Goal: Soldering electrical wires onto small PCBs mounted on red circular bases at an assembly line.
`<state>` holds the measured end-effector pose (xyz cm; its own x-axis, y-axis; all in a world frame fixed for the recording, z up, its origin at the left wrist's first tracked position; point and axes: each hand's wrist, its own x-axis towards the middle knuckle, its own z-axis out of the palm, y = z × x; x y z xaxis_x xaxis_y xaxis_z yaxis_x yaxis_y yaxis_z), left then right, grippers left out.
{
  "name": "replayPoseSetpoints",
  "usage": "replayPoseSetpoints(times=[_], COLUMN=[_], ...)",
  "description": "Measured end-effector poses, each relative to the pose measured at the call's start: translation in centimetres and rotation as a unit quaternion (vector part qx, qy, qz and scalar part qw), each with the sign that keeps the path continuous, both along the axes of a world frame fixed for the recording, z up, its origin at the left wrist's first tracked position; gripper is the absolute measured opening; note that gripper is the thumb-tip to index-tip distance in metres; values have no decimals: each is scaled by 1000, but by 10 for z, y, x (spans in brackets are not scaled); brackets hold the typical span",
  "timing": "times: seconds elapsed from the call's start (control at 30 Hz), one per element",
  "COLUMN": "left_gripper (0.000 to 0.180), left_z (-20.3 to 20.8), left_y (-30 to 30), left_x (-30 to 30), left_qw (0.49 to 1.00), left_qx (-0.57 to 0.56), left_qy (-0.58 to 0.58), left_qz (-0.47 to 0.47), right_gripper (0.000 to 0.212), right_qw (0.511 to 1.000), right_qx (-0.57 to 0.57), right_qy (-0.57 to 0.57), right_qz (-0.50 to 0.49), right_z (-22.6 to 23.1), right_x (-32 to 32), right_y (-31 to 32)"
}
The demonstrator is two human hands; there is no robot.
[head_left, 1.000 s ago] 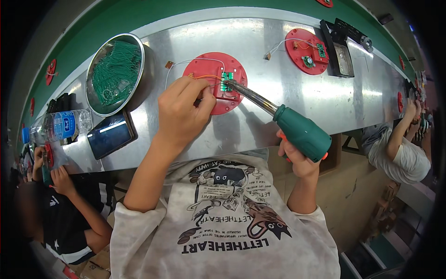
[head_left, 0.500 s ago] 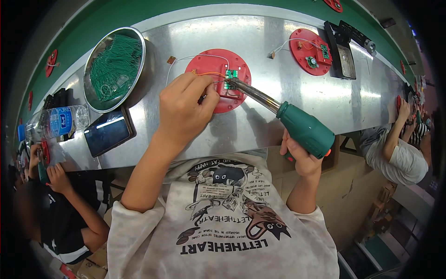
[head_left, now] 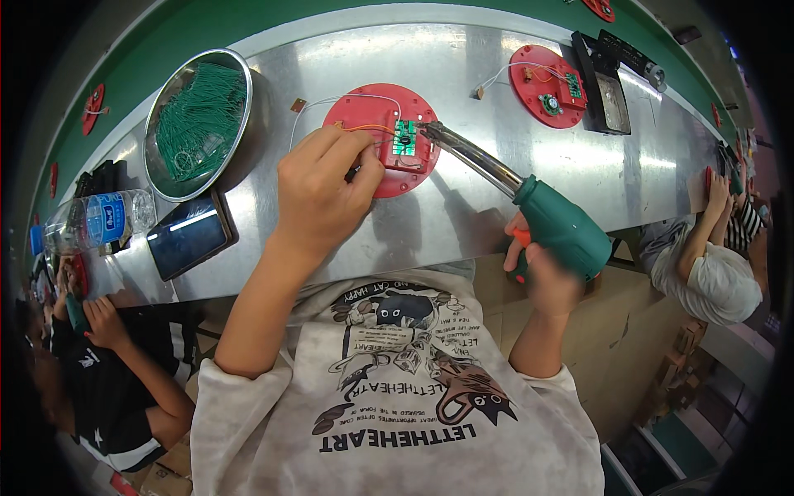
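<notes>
A round red plastic housing point(head_left: 346, 106) lies on the metal bench, with a small green circuit board point(head_left: 404, 139) at its right part. Orange and white wires run to the board. My left hand point(head_left: 325, 178) is over the housing's near left side, thumb and fingers pinched on a thin wire that reaches the board. In my right hand point(head_left: 547, 277), closed round its handle, is a green soldering gun point(head_left: 566, 225) with an orange-red trigger. Its metal tip points up and left, just right of the board and apart from it. My right hand is partly blurred.
A steel bowl point(head_left: 245, 136) of green wires stands left, with a phone point(head_left: 191, 236) and plastic bottle point(head_left: 99, 218) near it. Another red housing point(head_left: 542, 103) lies right, beside a black tray point(head_left: 613, 107). Co-workers sit at both sides.
The soldering gun has drawn back to the right, its tip off the board, which now shows more fully. My left hand keeps its pinch, nearly unmoved.
</notes>
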<state>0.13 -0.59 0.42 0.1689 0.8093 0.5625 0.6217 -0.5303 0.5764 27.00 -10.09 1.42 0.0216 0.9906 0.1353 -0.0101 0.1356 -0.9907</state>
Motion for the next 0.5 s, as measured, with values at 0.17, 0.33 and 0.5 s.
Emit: replayPoseSetpoints(times=[0.17, 0.33, 0.5], left_gripper=[12, 15, 16], left_z=[2, 1, 2], left_y=[1, 0, -1], left_x=[1, 2, 2], left_qw=[998, 996, 998], left_qx=[55, 76, 57], left_qy=[10, 25, 14], left_qz=[-3, -33, -34], right_gripper=[43, 40, 40], right_qw=[1000, 1000, 998], right_qx=[-10, -10, 16], right_qy=[-5, 1, -59], right_qz=[-3, 7, 35], right_z=[1, 2, -4], right_x=[-2, -3, 5], right_y=[-1, -3, -2])
